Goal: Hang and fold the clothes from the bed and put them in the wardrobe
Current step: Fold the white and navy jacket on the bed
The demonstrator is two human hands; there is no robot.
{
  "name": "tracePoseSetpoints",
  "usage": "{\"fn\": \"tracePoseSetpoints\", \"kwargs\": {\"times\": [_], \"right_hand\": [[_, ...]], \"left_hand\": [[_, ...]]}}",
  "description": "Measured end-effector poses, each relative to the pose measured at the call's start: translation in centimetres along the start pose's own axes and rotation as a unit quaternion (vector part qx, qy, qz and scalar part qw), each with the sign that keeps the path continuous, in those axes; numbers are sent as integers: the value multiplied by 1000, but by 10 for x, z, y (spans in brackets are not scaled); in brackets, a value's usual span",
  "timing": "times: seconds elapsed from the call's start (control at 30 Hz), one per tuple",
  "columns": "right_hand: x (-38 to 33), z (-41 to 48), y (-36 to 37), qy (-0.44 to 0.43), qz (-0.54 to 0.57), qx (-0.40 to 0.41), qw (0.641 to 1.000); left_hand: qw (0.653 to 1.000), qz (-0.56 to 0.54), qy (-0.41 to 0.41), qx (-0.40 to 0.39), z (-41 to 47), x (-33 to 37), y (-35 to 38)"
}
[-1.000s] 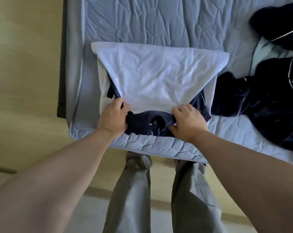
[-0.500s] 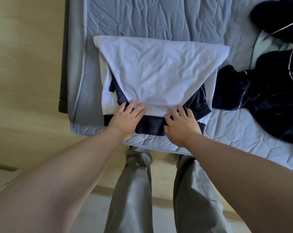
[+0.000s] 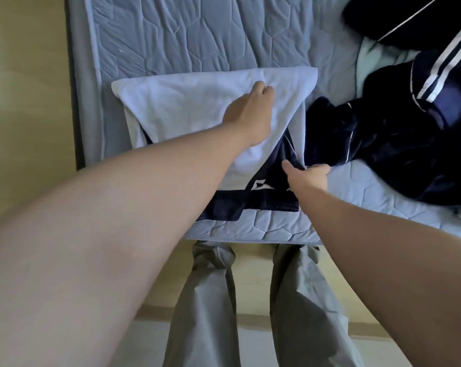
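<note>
The half-folded white and navy top (image 3: 187, 109) lies flat on the bed (image 3: 197, 41), near its front edge. It looks light, limp and quick to crease, so I judge it will sag unless taken at 2 points along a folded edge or carried flat. The right hand (image 3: 309, 176) has its grip closed on the top's right side, thumb out over the navy part. Left of that grip and further off, the left hand (image 3: 250, 112) rests on the white panel; whether it pinches cloth I cannot tell. Just beside the right grip lies a heap of dark clothes (image 3: 398, 144). No wardrobe or other container is in view.
</note>
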State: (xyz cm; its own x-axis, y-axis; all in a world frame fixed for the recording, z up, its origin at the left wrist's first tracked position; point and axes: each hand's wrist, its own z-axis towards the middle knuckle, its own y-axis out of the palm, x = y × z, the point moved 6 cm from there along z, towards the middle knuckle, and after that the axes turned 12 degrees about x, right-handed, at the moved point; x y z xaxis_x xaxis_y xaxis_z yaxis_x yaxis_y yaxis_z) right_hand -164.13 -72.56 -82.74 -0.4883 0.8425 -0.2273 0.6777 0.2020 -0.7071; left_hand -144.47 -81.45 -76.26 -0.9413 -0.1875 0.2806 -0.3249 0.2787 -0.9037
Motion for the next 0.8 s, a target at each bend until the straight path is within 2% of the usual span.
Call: {"fn": "tracePoseSetpoints", "kwargs": {"times": [0.07,0.2,0.37,0.53,0.63,0.8], "right_hand": [[6,5,5,20,61,-73,995],[7,10,22,8,57,-181,982],[2,11,37,16,81,-252,964],[-4,27,22,-66,63,-232,968],[-6,41,-1,-92,49,-193,976],[-10,62,-58,-99,61,-89,989]], "left_hand": [[1000,1,9,6,29,21,1],[1000,-7,-28,-4,79,38,12],[992,-38,-116,-44,107,39,33],[988,-9,-149,-48,123,49,45],[966,-134,-219,-29,131,59,43],[897,-329,-295,13,134,91,17]]}}
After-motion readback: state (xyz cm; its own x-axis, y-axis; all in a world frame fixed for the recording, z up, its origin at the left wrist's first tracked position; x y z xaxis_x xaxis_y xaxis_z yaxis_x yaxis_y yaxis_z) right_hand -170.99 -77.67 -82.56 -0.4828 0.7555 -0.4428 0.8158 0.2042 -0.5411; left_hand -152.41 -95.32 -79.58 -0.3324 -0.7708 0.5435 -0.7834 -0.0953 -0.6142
